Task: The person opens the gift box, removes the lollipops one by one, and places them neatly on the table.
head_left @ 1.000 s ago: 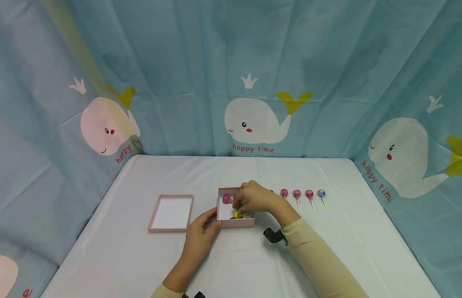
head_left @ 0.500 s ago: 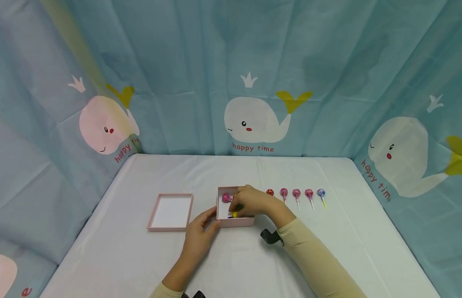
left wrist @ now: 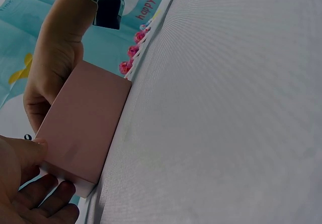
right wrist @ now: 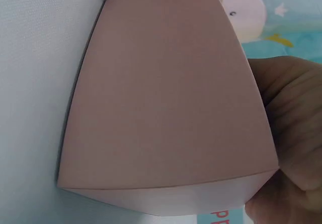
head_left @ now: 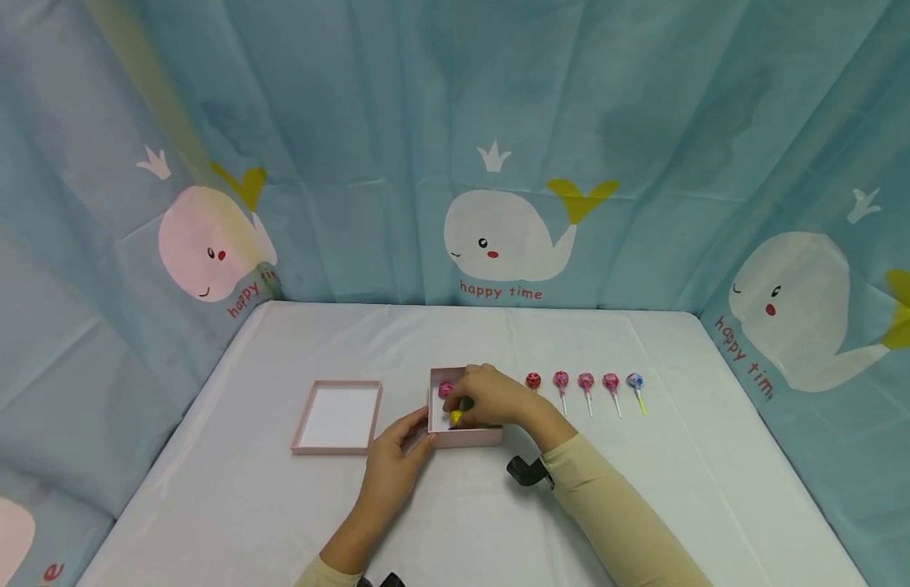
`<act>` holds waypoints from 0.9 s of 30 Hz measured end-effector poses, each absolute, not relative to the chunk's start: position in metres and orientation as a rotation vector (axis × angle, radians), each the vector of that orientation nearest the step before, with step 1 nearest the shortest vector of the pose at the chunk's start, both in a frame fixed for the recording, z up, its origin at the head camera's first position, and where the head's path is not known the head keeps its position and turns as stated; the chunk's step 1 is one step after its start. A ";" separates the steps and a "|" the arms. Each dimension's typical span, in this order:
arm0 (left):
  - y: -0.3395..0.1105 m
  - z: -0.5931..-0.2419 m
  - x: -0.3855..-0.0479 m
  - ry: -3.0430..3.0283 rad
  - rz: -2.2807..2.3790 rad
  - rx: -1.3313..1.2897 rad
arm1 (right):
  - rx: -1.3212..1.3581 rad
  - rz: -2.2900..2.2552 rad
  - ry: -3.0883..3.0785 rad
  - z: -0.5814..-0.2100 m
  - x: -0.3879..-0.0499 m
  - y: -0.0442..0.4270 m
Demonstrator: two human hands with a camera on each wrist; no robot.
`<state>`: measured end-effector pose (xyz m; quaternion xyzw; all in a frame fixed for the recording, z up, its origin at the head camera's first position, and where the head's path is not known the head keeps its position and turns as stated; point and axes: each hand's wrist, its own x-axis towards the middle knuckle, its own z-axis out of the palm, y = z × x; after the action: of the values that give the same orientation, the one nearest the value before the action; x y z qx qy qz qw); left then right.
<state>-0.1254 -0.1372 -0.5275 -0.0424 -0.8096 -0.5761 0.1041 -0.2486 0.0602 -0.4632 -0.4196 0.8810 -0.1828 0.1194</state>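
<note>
A pink box [head_left: 466, 439] stands on the white tabletop with its top uncovered. My left hand [head_left: 395, 465] grips its left side, the thumb at the front corner and the other fingers along the side. Reaching over the right wall, my right hand [head_left: 492, 397] is down inside the box and pinches a yellow-wrapped lollipop [head_left: 456, 418]. A pink lollipop [head_left: 445, 390] lies in the box's back left corner. The hand hides much of the box's inside. Both wrist views show mostly the box's pink outer wall [left wrist: 85, 123].
Left of the box lies a shallow pink lid [head_left: 337, 417], white inside. To the right, lollipops form a row, from a red one [head_left: 533, 381] through several pink ones [head_left: 586, 381] to a blue one [head_left: 635, 381]. A whale-print curtain [head_left: 367, 204] surrounds the table.
My right hand has shifted slightly left and lower in the box, and the yellow lollipop has moved left with it. The red lollipop has come into sight. My left hand stays on the box.
</note>
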 end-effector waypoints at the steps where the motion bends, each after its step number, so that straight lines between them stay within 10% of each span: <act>1: -0.137 -0.528 -0.126 -2.384 -1.697 -0.128 | -1.223 -0.564 2.575 -0.464 -0.249 0.060; 27: -0.136 -0.527 -0.126 -2.418 -1.611 -0.132 | -1.321 -0.962 2.859 -0.461 -0.251 0.064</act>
<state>-0.1256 -0.1364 -0.5269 -0.0451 -0.8256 -0.5503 0.1162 -0.2509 0.0638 -0.4612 -0.4000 0.8657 -0.2912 -0.0755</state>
